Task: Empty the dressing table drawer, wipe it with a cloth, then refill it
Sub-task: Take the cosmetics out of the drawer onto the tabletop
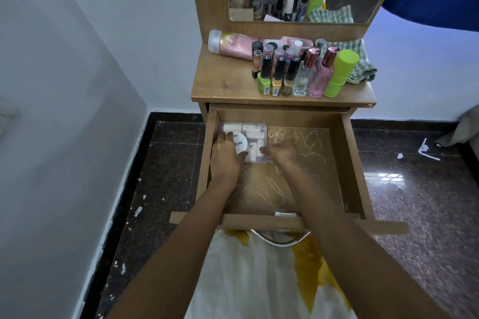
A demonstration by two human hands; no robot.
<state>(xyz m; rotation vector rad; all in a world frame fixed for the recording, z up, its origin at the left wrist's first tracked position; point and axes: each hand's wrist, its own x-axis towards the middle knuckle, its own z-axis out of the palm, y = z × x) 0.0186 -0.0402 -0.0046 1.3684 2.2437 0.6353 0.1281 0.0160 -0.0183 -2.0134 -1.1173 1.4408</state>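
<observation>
As left hand grips tin, label-up — flat.

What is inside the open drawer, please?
A clear plastic box of small white containers, with a round white tin on top, gripped by the left hand; that hand hides the tin's left side.

Head cam, fwd-down, close over drawer.

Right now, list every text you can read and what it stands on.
"dio": on the round tub, its start hidden by the left hand.
"OLISH": same tub, start hidden too.
Small print below that: unreadable.
Lettering on the pink bottle: blurred.
Stickers on the polish bottles: too small.
</observation>
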